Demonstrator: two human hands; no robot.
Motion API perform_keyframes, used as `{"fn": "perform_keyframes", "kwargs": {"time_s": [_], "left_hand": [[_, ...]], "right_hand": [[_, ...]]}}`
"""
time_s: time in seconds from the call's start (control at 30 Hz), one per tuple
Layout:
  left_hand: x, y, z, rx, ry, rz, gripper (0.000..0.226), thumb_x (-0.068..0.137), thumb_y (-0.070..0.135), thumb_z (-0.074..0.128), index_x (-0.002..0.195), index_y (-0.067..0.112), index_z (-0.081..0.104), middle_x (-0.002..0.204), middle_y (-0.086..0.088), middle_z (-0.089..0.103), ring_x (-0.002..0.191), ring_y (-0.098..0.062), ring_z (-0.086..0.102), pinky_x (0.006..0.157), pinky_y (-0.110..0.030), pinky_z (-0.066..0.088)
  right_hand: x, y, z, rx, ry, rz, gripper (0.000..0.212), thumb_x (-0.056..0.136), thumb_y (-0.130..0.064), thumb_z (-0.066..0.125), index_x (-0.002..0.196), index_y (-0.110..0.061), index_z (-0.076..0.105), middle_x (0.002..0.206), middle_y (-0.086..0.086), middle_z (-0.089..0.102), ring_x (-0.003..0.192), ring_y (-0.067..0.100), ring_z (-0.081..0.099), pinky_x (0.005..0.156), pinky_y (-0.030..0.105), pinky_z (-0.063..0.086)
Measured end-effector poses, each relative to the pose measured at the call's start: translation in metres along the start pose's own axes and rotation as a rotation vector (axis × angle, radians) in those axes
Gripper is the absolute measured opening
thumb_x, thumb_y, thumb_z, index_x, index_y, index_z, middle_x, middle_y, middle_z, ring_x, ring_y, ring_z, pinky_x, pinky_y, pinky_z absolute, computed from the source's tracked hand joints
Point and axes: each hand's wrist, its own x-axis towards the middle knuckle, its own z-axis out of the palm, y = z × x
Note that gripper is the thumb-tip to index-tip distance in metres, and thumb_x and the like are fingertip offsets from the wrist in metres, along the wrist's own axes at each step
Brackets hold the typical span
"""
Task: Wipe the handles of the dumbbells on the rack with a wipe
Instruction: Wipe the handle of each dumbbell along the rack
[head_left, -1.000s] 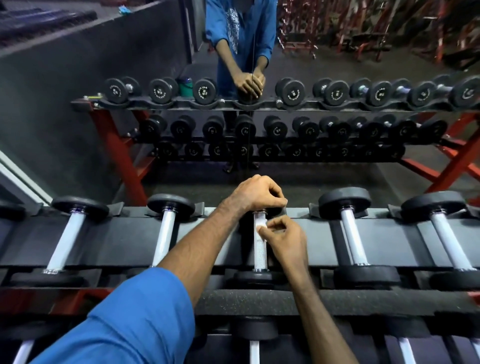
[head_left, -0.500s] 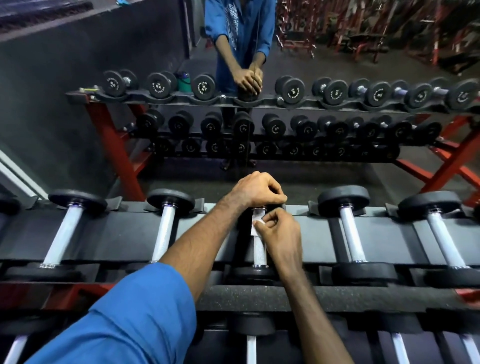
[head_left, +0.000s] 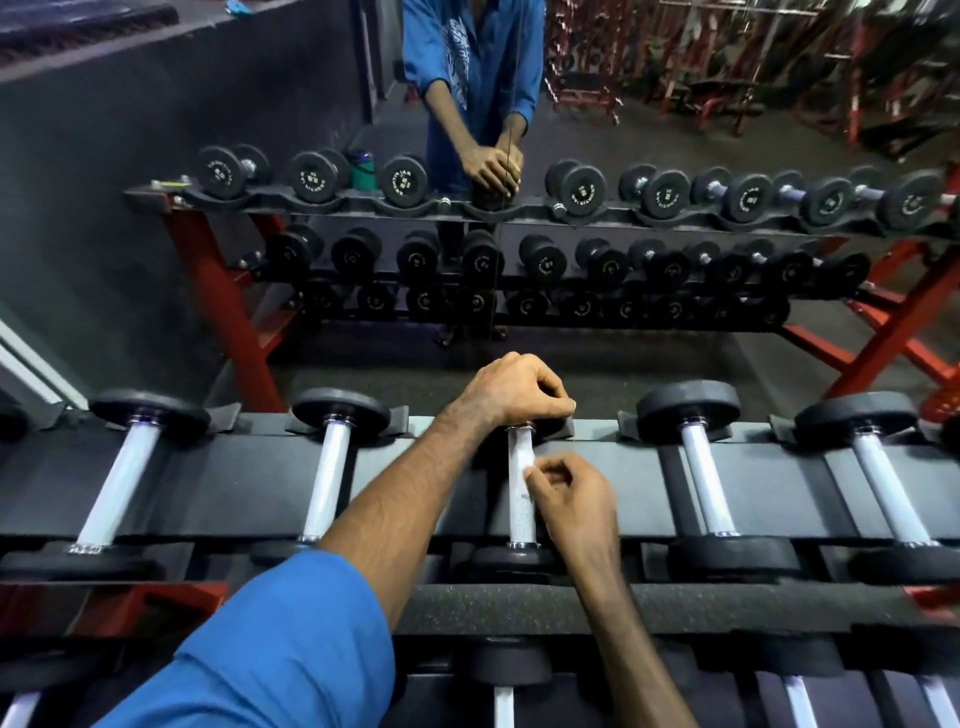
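The middle dumbbell's knurled silver handle (head_left: 519, 452) lies on the top tier of the rack (head_left: 249, 483), pointing away from me. My left hand (head_left: 511, 387) grips this dumbbell's far black head and hides most of it. My right hand (head_left: 576, 499) is against the right side of the handle at about mid-length, fingers curled and pinching a small white wipe (head_left: 528, 471) on the metal. The near head (head_left: 511, 561) is partly covered by my right wrist.
Neighbouring dumbbells sit on the same tier, with handles on the left (head_left: 332, 478) and on the right (head_left: 706, 483). A lower tier (head_left: 503, 706) shows more handles. A mirror ahead reflects the rack (head_left: 576, 187) and a person in a blue shirt (head_left: 467, 62).
My right hand slid the wipe a little toward the far end of the handle, then back toward me. My left hand stayed on the far head.
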Motion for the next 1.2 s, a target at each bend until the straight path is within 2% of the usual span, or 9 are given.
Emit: {"fn": "perform_keyframes", "kwargs": {"time_s": [0.13,0.33,0.47,0.57,0.63,0.73,0.8,1.0,1.2], "left_hand": [[0.003,0.004,0.0,0.016,0.006,0.014,0.011,0.075,0.055,0.074,0.079,0.048,0.081,0.078,0.025,0.075,0.087,-0.004,0.071,0.083,-0.027,0.056],[0.0,0.0,0.0,-0.004,0.017,0.009,0.012,0.075,0.055,0.074,0.081,0.048,0.082,0.073,0.027,0.073,0.084,-0.001,0.07,0.082,-0.027,0.056],[0.0,0.003,-0.001,-0.004,0.016,0.017,0.014,0.076,0.055,0.074,0.083,0.046,0.083,0.077,0.023,0.076,0.086,-0.004,0.071,0.082,-0.027,0.056],[0.0,0.006,0.0,0.012,-0.003,0.014,0.014,0.074,0.055,0.072,0.082,0.047,0.082,0.075,0.024,0.075,0.085,-0.004,0.071,0.083,-0.028,0.058],[-0.001,0.003,-0.001,0.007,-0.003,0.012,0.017,0.073,0.057,0.071,0.082,0.047,0.082,0.074,0.025,0.074,0.084,-0.003,0.071,0.084,-0.03,0.059],[0.0,0.002,0.0,-0.006,-0.005,0.011,0.02,0.071,0.059,0.069,0.083,0.049,0.081,0.075,0.025,0.075,0.086,-0.003,0.072,0.086,-0.031,0.06],[0.0,0.004,0.0,-0.005,-0.008,0.017,0.019,0.071,0.059,0.069,0.082,0.049,0.082,0.076,0.025,0.075,0.086,-0.003,0.072,0.087,-0.032,0.06],[-0.001,0.005,-0.001,-0.005,-0.009,0.014,0.015,0.073,0.056,0.07,0.078,0.047,0.081,0.073,0.024,0.074,0.084,-0.003,0.071,0.084,-0.032,0.06],[0.0,0.007,-0.001,0.009,-0.012,0.022,0.018,0.071,0.058,0.07,0.082,0.05,0.082,0.075,0.025,0.075,0.086,-0.003,0.071,0.086,-0.032,0.06]], "right_hand": [[0.001,0.016,-0.003,0.065,-0.073,0.084,0.009,0.09,-0.021,0.074,0.081,-0.022,0.075,0.072,-0.007,0.076,0.068,0.008,0.071,0.065,0.029,0.057],[0.032,0.008,0.005,0.401,-0.227,0.251,0.026,0.098,-0.003,0.052,0.098,-0.008,0.078,0.093,0.011,0.079,0.083,0.023,0.07,0.072,0.035,0.059],[0.017,0.008,-0.005,0.55,-0.477,0.446,0.031,0.098,-0.007,0.049,0.106,-0.003,0.078,0.092,0.016,0.078,0.073,0.02,0.072,0.076,0.036,0.054],[0.037,-0.003,-0.001,0.647,-0.444,0.524,0.022,0.097,-0.009,0.055,0.105,0.0,0.072,0.086,0.016,0.075,0.078,0.03,0.076,0.078,0.041,0.059],[0.046,-0.012,0.008,0.612,-0.448,0.525,0.021,0.092,-0.007,0.064,0.111,0.001,0.07,0.09,0.02,0.075,0.082,0.033,0.075,0.08,0.044,0.062],[0.036,-0.015,0.017,0.478,-0.513,0.424,0.027,0.083,-0.008,0.082,0.105,-0.004,0.066,0.077,0.013,0.068,0.062,0.025,0.066,0.053,0.032,0.055],[0.027,-0.015,0.023,0.413,-0.521,0.402,0.03,0.08,-0.008,0.086,0.097,-0.007,0.062,0.07,0.012,0.063,0.055,0.023,0.059,0.048,0.031,0.051],[0.045,-0.018,0.032,0.327,-0.348,0.358,0.018,0.074,-0.017,0.07,0.088,-0.005,0.068,0.069,0.013,0.072,0.058,0.031,0.071,0.056,0.035,0.056],[0.033,-0.006,0.02,0.389,-0.421,0.368,0.015,0.08,-0.01,0.072,0.091,0.0,0.069,0.074,0.019,0.072,0.064,0.031,0.068,0.06,0.037,0.058]]}}
